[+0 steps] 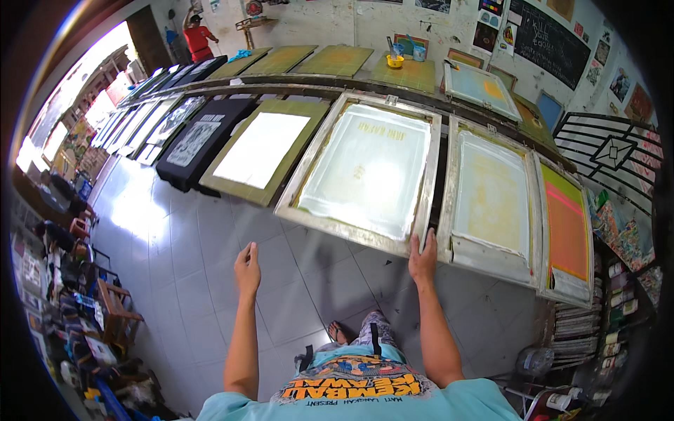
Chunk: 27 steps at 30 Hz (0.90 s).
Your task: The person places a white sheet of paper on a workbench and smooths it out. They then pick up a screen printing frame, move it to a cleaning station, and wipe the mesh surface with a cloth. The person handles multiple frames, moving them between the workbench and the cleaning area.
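Observation:
My right hand point(423, 258) is at the lower right corner of a screen-printing frame point(368, 168), thumb on its near edge and fingers at its right side; whether it grips the frame cannot be told. The frame lies on a slanted board and its mesh bears faint writing. Over the tiled floor hangs my left hand point(247, 267), holding nothing, its fingers close together. Left of the frame, a white sheet point(268, 150) lies on a green printing board point(224, 184). Farther left is a black printed T-shirt point(195, 141) on a board.
Two more screens, one with pale mesh point(489, 194) and one orange point(566, 231), lie to the right. Behind runs a second row of boards with a yellow bowl point(395, 61). A person in red point(198, 39) stands at the back. A wooden stool point(117, 310) stands at the left.

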Each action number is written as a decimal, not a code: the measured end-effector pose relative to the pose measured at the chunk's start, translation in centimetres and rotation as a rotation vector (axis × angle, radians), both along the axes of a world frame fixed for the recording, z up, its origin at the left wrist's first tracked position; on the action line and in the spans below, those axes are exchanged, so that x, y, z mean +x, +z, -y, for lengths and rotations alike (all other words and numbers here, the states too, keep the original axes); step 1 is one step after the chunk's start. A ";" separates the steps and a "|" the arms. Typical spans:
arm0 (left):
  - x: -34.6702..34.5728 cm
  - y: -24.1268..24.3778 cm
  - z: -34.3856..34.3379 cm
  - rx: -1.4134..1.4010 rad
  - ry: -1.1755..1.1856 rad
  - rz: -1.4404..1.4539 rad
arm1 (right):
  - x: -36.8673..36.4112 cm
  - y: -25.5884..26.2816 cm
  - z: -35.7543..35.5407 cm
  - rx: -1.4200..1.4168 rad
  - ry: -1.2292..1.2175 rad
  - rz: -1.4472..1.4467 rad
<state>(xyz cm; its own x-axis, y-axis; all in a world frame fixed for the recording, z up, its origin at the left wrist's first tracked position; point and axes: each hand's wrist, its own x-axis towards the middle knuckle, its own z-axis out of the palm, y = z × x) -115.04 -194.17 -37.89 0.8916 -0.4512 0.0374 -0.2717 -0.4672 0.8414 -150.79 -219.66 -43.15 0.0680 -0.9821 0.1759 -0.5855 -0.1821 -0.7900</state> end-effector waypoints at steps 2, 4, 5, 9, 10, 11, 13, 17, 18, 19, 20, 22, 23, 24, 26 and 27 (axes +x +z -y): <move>3.3 -0.8 6.1 -0.017 -0.093 0.090 | 0.7 -2.2 3.5 -0.071 -0.071 -0.057; 7.8 -3.6 10.3 0.156 -0.152 0.233 | 3.2 -0.4 4.6 0.149 -0.062 -0.100; 8.6 -4.9 11.5 0.242 -0.195 0.293 | 3.6 0.5 4.7 0.260 -0.069 -0.133; 9.4 -4.2 16.9 0.266 -0.306 0.142 | 4.3 -1.3 7.8 0.235 -0.174 -0.112; 9.9 -4.7 17.6 0.267 -0.304 0.172 | 4.6 -1.4 8.3 0.226 -0.208 -0.141; 10.5 -5.1 18.3 0.267 -0.302 0.201 | 4.8 -1.3 8.9 0.262 -0.230 -0.134; 9.9 -3.9 19.7 0.227 -0.259 0.091 | 5.5 0.9 8.9 0.342 -0.282 -0.129; 11.5 -5.0 20.3 0.243 -0.201 0.066 | 4.6 0.5 9.2 0.173 -0.360 0.053; 11.1 -4.5 20.4 0.221 -0.164 0.062 | 4.7 2.0 8.8 0.186 -0.360 0.110; 10.7 -3.8 20.2 0.199 -0.133 0.055 | 4.7 3.3 8.0 0.198 -0.366 0.164; 10.6 -3.0 19.8 0.140 -0.144 0.029 | 4.7 3.6 6.7 0.155 -0.392 0.174; 10.9 -0.7 18.6 0.017 -0.165 -0.020 | 5.1 4.0 3.9 0.062 -0.442 0.201; 11.3 -0.1 18.1 -0.004 -0.214 -0.007 | 4.7 4.2 2.4 0.054 -0.474 0.231; 12.1 0.8 17.7 -0.028 -0.259 0.014 | 4.3 4.5 1.0 0.045 -0.501 0.269; 13.4 2.2 18.2 -0.155 -0.362 0.056 | 5.0 5.6 -2.2 -0.044 -0.599 0.387; 13.2 3.1 18.8 -0.262 -0.418 0.069 | 5.0 7.1 -4.0 -0.130 -0.667 0.460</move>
<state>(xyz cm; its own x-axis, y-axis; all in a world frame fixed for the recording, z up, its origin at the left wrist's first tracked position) -101.89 -212.99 -34.78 0.6277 -0.7372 0.2502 -0.4501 -0.0815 0.8892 -145.78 -215.70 -36.10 -0.6298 -0.7602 0.1594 -0.2259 -0.0171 -0.9740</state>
